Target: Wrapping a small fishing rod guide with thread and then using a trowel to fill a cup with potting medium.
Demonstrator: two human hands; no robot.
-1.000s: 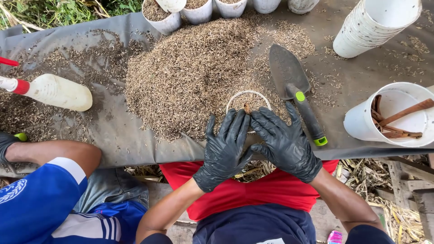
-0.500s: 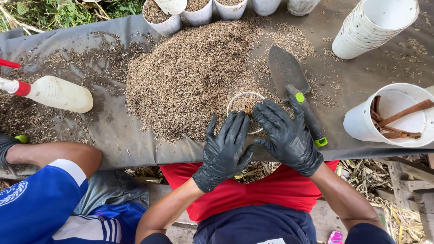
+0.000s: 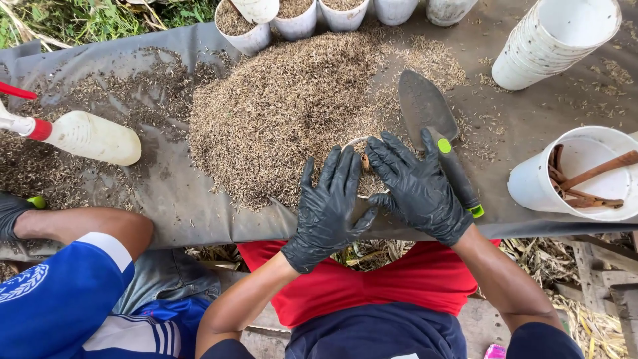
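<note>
The small white pot (image 3: 362, 166) stands at the near edge of the husk pile (image 3: 292, 106) on the grey sheet (image 3: 173, 193), mostly hidden under the left hand (image 3: 329, 209) and right hand (image 3: 419, 186), both gloved, spread flat and pressing together onto it, gripping nothing. Uneven pressure could tip it, spilling fill or snapping the brown stem (image 3: 365, 161); the trowel (image 3: 435, 133) touching the right hand risks being knocked.

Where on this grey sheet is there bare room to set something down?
Barest: the strip of grey sheet between the husk pile and the white bottle, and the patch between the trowel, the stacked cups and the bucket of sticks. Crowded: around the left hand and right hand.
</note>
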